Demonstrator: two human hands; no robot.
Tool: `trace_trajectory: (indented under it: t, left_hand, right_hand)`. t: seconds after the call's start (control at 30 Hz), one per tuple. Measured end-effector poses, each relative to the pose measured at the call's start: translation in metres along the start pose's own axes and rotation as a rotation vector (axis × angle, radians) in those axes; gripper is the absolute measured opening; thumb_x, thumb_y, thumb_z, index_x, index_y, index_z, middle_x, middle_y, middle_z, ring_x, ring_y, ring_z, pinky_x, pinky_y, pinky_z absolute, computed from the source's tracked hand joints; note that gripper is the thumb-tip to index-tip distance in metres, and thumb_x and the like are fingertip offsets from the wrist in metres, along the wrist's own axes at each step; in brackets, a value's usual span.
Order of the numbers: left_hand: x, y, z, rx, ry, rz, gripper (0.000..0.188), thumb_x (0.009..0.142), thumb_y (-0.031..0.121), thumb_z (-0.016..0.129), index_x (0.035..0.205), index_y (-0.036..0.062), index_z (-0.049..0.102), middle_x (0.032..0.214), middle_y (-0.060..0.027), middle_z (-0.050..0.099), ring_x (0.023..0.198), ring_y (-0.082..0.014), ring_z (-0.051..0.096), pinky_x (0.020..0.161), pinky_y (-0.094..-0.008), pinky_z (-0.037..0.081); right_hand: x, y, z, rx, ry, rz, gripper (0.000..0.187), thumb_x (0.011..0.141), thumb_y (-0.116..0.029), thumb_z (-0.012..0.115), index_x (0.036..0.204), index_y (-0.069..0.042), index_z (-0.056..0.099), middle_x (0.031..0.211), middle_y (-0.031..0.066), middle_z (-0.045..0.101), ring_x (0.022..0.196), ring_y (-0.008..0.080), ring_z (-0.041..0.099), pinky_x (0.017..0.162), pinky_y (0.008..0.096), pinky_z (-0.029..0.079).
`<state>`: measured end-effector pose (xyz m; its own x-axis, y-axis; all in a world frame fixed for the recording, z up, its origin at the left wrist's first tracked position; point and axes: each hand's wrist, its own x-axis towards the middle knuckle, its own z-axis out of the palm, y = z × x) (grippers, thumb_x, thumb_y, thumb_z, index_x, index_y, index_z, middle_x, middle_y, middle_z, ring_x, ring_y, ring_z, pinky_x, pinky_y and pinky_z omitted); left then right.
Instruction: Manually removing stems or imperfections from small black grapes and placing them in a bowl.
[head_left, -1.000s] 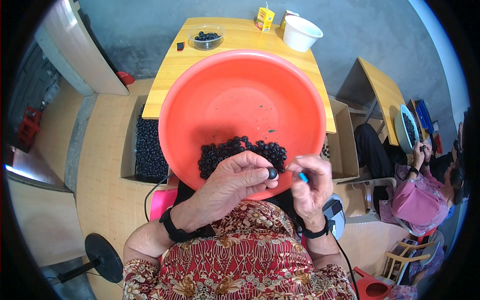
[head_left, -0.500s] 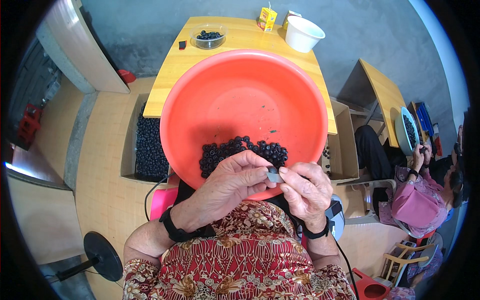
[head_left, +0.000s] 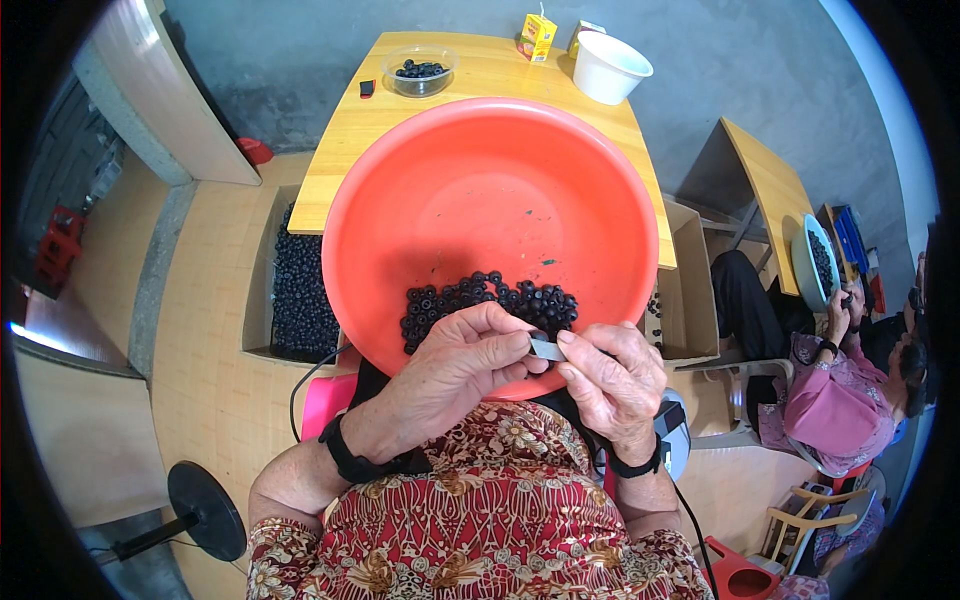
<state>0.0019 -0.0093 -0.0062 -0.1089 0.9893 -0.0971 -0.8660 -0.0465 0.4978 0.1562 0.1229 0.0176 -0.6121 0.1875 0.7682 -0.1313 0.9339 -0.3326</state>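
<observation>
Over the near rim of a big red basin point(head_left: 490, 215), my two hands meet. My left hand point(head_left: 470, 350) is closed, pinching a small round black part point(head_left: 538, 337) between thumb and fingers. My right hand point(head_left: 615, 375) grips a flat grey metal blade point(head_left: 547, 350) that lies against the black part. Just beyond my fingers, a pile of black ring-like parts point(head_left: 440, 305) rests in the basin's near side, some showing a hole in the middle. A few dark scraps are scattered on the basin floor.
The basin sits on a wooden table point(head_left: 335, 150) with a clear bowl point(head_left: 420, 85) of black parts, a white tub point(head_left: 610, 68) and a yellow drink carton point(head_left: 537, 38). Cardboard boxes point(head_left: 258, 300) flank it, the left one full of black parts. Another person point(head_left: 835, 400) works at right.
The blade now shows more of its length between my fingers, and the black part has turned slightly in my left hand. The basin and pile look the same.
</observation>
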Motion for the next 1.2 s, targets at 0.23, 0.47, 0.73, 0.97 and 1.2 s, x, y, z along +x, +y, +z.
trace_trajectory:
  t: [0.23, 0.47, 0.73, 0.97, 1.2]
  left_hand:
    - [-0.001, 0.000, -0.001, -0.011, 0.000, 0.013, 0.005, 0.095, 0.011, 0.062, 0.099, 0.0097, 0.063, 0.103, -0.0036, 0.067, 0.098, -0.0146, 0.064, 0.088, -0.0293, 0.052]
    - [-0.001, 0.000, -0.002, -0.005, 0.009, 0.001, 0.004, 0.095, 0.011, 0.062, 0.099, 0.0099, 0.063, 0.103, -0.0039, 0.067, 0.098, -0.0145, 0.064, 0.089, -0.0299, 0.052]
    - [-0.001, 0.000, -0.004, 0.016, 0.025, 0.004, 0.004, 0.095, 0.011, 0.062, 0.098, 0.0100, 0.063, 0.103, -0.0040, 0.067, 0.098, -0.0140, 0.063, 0.089, -0.0299, 0.051]
    - [-0.001, -0.001, -0.007, 0.007, 0.020, -0.001, 0.004, 0.095, 0.012, 0.062, 0.097, 0.0090, 0.063, 0.103, -0.0043, 0.067, 0.098, -0.0131, 0.063, 0.088, -0.0289, 0.052]
    - [-0.005, 0.001, 0.000, 0.013, 0.006, 0.003, 0.003, 0.094, 0.010, 0.062, 0.097, 0.0083, 0.063, 0.100, -0.0052, 0.068, 0.095, -0.0142, 0.065, 0.088, -0.0291, 0.053]
  right_hand:
    - [0.000, -0.001, 0.000, -0.011, -0.008, -0.011, 0.034, 0.066, -0.007, 0.082, 0.099, -0.004, 0.074, 0.083, 0.0087, 0.065, 0.059, 0.0205, 0.058, 0.051, 0.0306, 0.045]
    - [0.000, -0.001, 0.000, -0.019, -0.012, -0.002, 0.034, 0.066, -0.007, 0.082, 0.099, -0.004, 0.074, 0.082, 0.0087, 0.064, 0.059, 0.0202, 0.058, 0.051, 0.0307, 0.045]
    - [0.000, 0.001, 0.000, -0.022, -0.025, -0.026, 0.034, 0.066, -0.007, 0.082, 0.099, -0.004, 0.074, 0.081, 0.0087, 0.064, 0.059, 0.0200, 0.058, 0.051, 0.0307, 0.045]
    - [0.001, 0.002, 0.002, -0.016, -0.034, -0.025, 0.033, 0.066, -0.007, 0.082, 0.098, -0.003, 0.074, 0.081, 0.0084, 0.065, 0.059, 0.0193, 0.058, 0.050, 0.0306, 0.045]
    - [-0.001, 0.013, 0.007, -0.185, -0.063, 0.064, 0.023, 0.071, 0.000, 0.077, 0.093, -0.001, 0.072, 0.080, 0.0087, 0.065, 0.068, 0.0216, 0.062, 0.054, 0.0327, 0.048]
